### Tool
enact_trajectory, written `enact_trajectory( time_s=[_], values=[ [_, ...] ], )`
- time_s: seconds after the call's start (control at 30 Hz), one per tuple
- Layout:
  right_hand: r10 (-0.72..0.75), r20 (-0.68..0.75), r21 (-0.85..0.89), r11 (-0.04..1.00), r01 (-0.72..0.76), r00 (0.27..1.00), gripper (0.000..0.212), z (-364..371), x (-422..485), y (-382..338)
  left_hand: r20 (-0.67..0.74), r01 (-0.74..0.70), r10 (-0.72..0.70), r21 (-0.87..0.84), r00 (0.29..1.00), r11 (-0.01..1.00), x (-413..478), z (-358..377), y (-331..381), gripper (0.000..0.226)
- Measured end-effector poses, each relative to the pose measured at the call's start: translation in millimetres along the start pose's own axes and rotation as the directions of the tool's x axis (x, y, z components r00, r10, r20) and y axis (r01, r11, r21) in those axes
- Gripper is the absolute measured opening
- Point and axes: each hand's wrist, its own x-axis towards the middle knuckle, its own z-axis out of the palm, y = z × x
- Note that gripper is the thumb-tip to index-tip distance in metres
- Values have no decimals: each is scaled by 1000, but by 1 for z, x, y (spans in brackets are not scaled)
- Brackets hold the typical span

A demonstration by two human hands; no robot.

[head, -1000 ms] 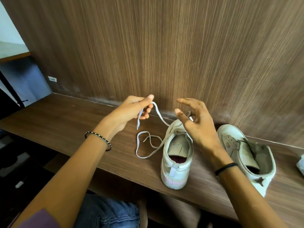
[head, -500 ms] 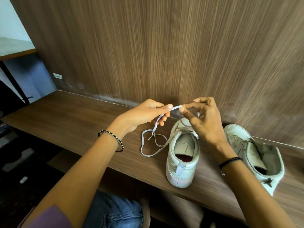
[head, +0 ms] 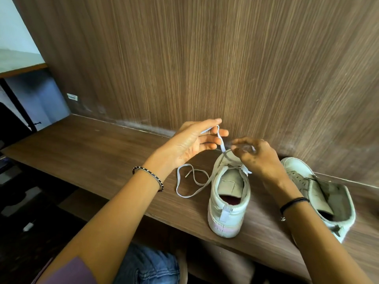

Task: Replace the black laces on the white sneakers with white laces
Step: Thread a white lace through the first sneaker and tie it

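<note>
Two white sneakers stand heel-toward-me on the wooden desk [head: 102, 156]. A white lace [head: 190, 182] is threaded into the nearer sneaker [head: 229, 203], and its loose part lies looped on the desk to the left of it. My left hand [head: 192, 142] is raised above that loop and pinches the lace's end, with the other fingers spread. My right hand [head: 256, 158], blurred, hovers over the sneaker's front with curled fingers pinching the same lace. The second sneaker [head: 322, 193] stands unlaced at the right, its tongue flopped open. No black lace is visible.
A wood-grain wall panel [head: 205, 68] rises directly behind the sneakers. The desk's front edge runs diagonally below the heels, with my jeans-clad knee [head: 147, 265] under it. A dark gap and a grey cabinet [head: 41, 99] lie at the far left.
My left hand has lifted the lace end higher and spread its fingers. My right hand has dropped lower over the sneaker's front, still at the lace.
</note>
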Motion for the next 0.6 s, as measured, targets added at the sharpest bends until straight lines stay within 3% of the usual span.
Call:
enact_trajectory(
  time_s=[0.23,0.4,0.6],
  values=[
    [8,-86,-192,981,-24,996,21,-18,-13,0,19,70,-78,251,997,965,0,16,-13,39],
    [127,192,-315,947,-61,973,40,-22,-37,-7,25,138,-152,299,988,944,2,20,-14,36],
    [41,86,-363,932,-7,995,24,-17,-45,-7,103,51,-121,519,987,853,0,24,-18,19]
  ],
)
